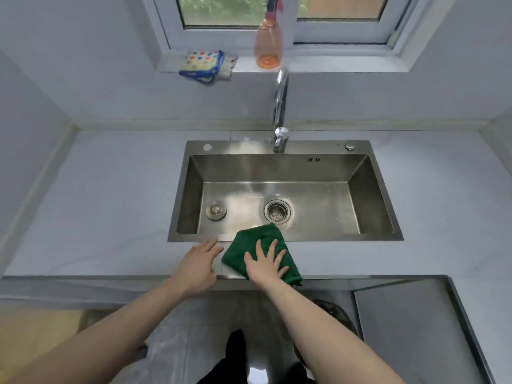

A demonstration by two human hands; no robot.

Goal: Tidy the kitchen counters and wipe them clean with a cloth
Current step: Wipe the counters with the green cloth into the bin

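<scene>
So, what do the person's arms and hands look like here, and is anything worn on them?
Both forearms are bare up to the frame's edge: no sleeves show. The left hand and the right hand wear no gloves, and I see no rings, watch or bracelet. Nothing is marked on them.

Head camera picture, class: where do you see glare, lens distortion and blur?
Head view: glare whitens the sink floor beside the drain and streaks the faucet; the wide lens bends the counter edges and window frame outward; the left hand is slightly soft, the right hand on the green cloth sharper.
</scene>
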